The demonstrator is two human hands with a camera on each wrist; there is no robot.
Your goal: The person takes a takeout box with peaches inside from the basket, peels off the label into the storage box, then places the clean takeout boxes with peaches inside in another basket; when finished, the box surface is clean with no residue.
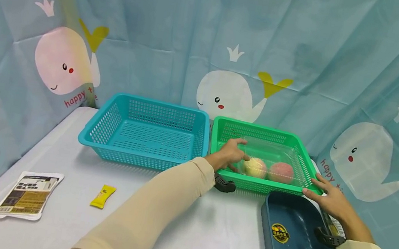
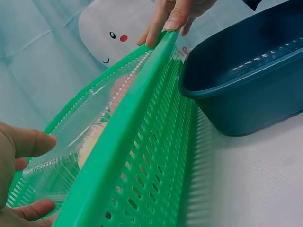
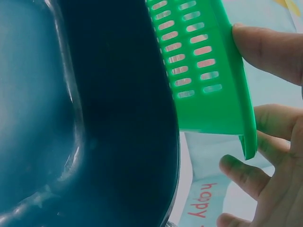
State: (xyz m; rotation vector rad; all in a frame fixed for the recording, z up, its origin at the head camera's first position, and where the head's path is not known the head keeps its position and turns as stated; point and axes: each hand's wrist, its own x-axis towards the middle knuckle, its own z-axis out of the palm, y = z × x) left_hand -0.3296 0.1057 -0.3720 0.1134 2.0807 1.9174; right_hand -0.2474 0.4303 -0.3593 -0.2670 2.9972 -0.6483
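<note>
A clear plastic box (image 1: 273,151) lies in the green basket (image 1: 249,182), with a yellowish peach (image 1: 255,167) and a redder peach (image 1: 281,172) showing through it. Over the box's left end is my left hand (image 1: 229,152), its thumb and fingers spread apart around that end in the left wrist view. My right hand (image 1: 334,202) rests at the basket's front right corner. There its thumb (image 3: 265,49) touches the rim, and the other fingers reach along the outside, loosely spread.
A dark blue basin (image 1: 302,245) stands in front of the green basket, under my right forearm. Left of the green basket is a turquoise basket (image 1: 139,158). A printed pouch (image 1: 27,195) and a small yellow packet (image 1: 103,196) lie on the white table. A whale-print curtain (image 1: 152,25) hangs behind.
</note>
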